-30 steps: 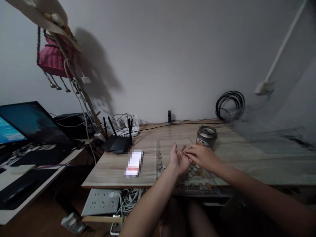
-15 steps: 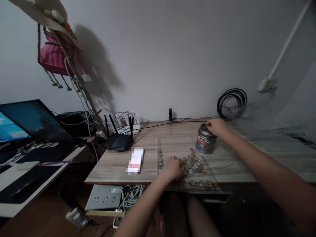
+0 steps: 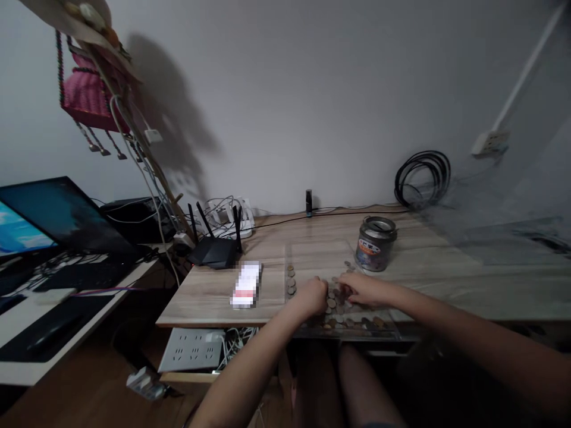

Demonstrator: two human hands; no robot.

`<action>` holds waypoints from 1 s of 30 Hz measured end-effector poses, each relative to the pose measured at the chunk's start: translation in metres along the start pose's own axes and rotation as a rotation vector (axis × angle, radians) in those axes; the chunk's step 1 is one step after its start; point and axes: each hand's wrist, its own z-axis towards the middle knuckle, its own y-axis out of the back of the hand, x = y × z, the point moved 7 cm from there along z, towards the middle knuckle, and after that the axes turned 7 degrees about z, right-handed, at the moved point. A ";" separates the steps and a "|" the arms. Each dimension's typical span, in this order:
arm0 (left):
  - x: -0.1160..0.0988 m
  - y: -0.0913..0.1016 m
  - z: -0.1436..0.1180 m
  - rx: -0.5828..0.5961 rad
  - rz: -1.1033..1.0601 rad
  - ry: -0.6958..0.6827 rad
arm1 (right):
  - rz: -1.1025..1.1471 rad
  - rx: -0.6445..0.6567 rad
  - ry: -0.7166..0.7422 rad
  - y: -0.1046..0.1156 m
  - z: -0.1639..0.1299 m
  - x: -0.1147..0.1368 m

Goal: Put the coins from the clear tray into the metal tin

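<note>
Right hand point(image 3: 362, 289) back from jar point(image 3: 375, 244)

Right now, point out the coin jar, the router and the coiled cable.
coin jar point(image 3: 375, 245), head view, on its labelled side.
router point(image 3: 213, 257), head view, on its black body.
coiled cable point(image 3: 423, 178), head view, on the loops.

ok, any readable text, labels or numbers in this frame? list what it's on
None can be read.
Jar: coloured label, print too blurred.
White item on the table: blurred out.
Coins beside the left hand and right hand: too small.
</note>
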 end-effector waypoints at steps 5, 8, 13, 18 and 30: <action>0.002 -0.004 0.002 -0.008 -0.030 0.043 | 0.084 -0.011 -0.035 0.002 -0.001 -0.007; 0.004 -0.007 0.005 -0.014 -0.043 0.052 | 0.239 0.004 -0.083 -0.006 0.001 -0.010; 0.008 -0.008 0.004 -0.032 -0.098 0.047 | 0.355 -0.003 -0.058 -0.016 0.004 -0.003; 0.006 0.000 -0.005 0.011 -0.085 0.025 | 0.255 0.006 -0.028 -0.013 0.001 0.002; 0.004 -0.004 0.001 -0.058 -0.061 0.112 | 0.390 -0.041 -0.092 -0.025 0.002 0.007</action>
